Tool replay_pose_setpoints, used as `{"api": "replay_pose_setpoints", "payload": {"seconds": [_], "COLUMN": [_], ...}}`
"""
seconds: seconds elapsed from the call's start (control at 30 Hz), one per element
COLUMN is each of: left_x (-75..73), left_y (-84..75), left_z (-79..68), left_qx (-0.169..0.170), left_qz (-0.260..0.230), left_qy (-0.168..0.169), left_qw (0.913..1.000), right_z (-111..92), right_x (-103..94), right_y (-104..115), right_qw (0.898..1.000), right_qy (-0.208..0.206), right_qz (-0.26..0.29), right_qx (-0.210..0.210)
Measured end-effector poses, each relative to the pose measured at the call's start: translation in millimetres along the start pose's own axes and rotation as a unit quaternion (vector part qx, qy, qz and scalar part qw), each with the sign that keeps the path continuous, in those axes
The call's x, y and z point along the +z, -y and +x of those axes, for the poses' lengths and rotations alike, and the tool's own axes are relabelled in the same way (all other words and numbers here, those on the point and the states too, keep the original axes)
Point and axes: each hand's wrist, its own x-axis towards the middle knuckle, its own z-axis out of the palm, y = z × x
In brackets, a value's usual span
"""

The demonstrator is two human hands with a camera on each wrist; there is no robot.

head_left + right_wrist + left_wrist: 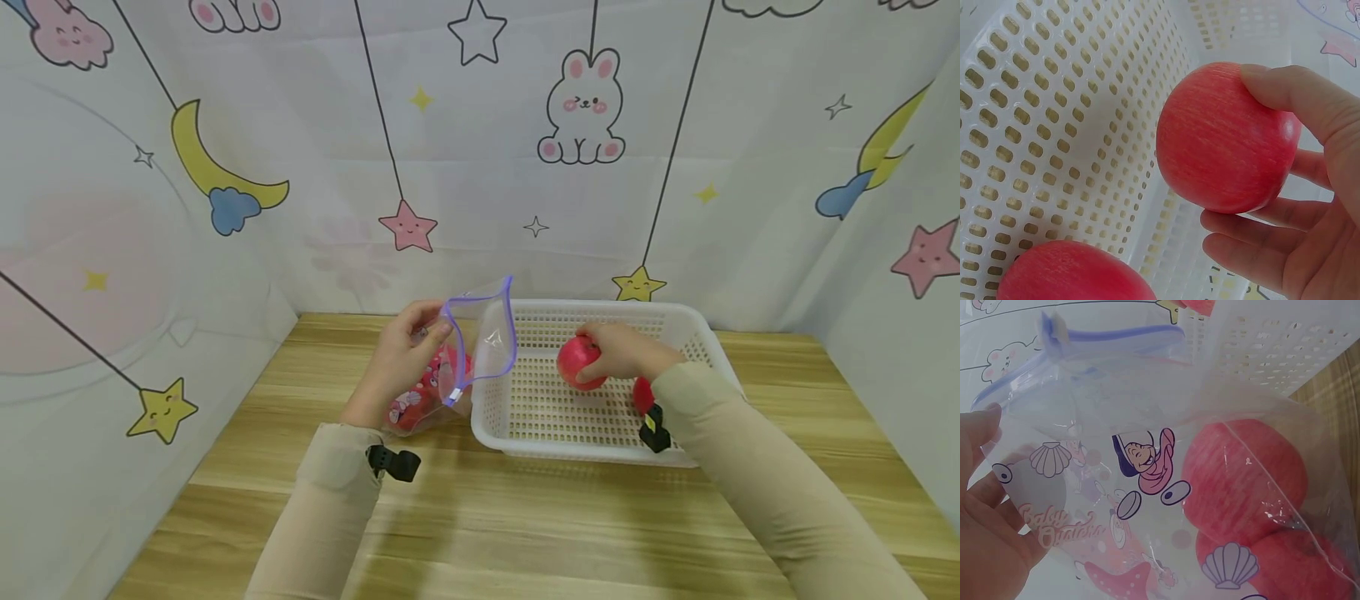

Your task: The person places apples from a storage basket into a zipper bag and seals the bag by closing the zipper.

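My right hand (624, 350) grips a red apple (576, 363) over the white plastic basket (600, 452); in the right wrist view thumb and fingers lie round the apple (1225, 137). A second apple (1075, 275) lies in the basket, partly hidden by my right wrist in the head view. My left hand (401, 354) holds the edge of a clear zip bag (491, 337) with a purple seal, its mouth standing open toward the basket. Several apples (1244, 478) show through the printed bag in the left wrist view.
The basket stands on a wooden table (525, 525), with the bag close against its left side. Behind and at both sides hangs a white curtain (487, 175) with cartoon prints. Black straps (393, 462) sit on both wrists.
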Motion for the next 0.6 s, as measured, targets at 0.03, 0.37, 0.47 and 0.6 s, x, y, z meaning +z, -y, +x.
{"api": "replay_pose_setpoints", "payload": {"seconds": [0.03,0.37,0.47,0.6], "left_x": [0.0,0.1,0.1,-0.2], "left_y": [-0.4,-0.9,-1.3,-1.4], "left_z": [-0.1,-1.0,-1.4,-1.7], "left_qx": [0.0,0.001,-0.002,-0.006], "left_qz": [0.001,0.002,0.001,0.0], "left_qy": [0.0,0.0,0.001,0.002], "left_qw": [1.0,1.0,1.0,1.0], "right_z": [-0.3,-1.8,-2.4,-3.1], "right_x": [-0.1,0.4,0.4,0.7], "right_y": [0.3,2.1,3.6,5.8], "right_qw": [1.0,1.0,1.0,1.0], "right_qy": [-0.001,-0.005,-0.006,-0.009], "right_qz": [0.001,-0.009,-0.009,-0.009], "right_qx": [0.001,-0.004,-0.005,-0.01]}}
